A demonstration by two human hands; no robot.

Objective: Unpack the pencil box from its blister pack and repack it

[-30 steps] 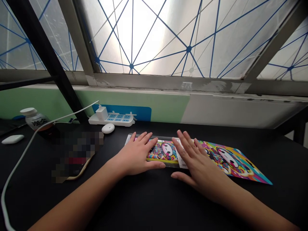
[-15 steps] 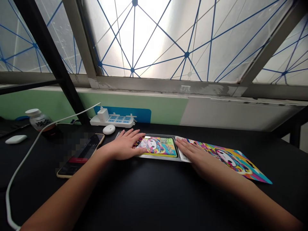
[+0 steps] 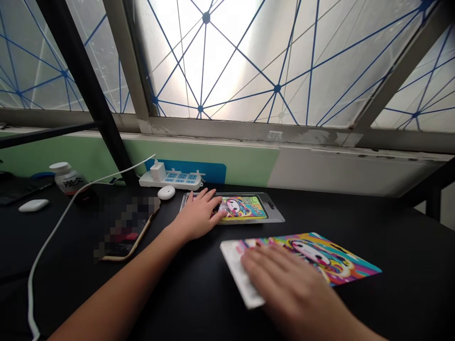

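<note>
My left hand (image 3: 201, 215) lies with its fingers spread over the left part of a clear plastic blister pack (image 3: 275, 215). Inside the pack shows a colourful cartoon-printed item (image 3: 245, 207). Closer to me, my right hand (image 3: 289, 282) has a bright cartoon-printed card (image 3: 341, 260) with a white left end. Its fingers lie together across the card's top face, slightly blurred, and its thumb is out of sight. The card is apart from the pack.
A phone (image 3: 142, 239) with a light-edged case lies left of my left forearm. Behind it are a round white case (image 3: 166, 192) and a power strip (image 3: 183, 181). Further left are a white bottle (image 3: 67, 179), a white oval object (image 3: 33, 205) and a white cable (image 3: 53, 232).
My right hand has brought the card toward me and left, away from the pack's right end, turning it. My left hand has stayed on the pack. The view has shifted slightly.
</note>
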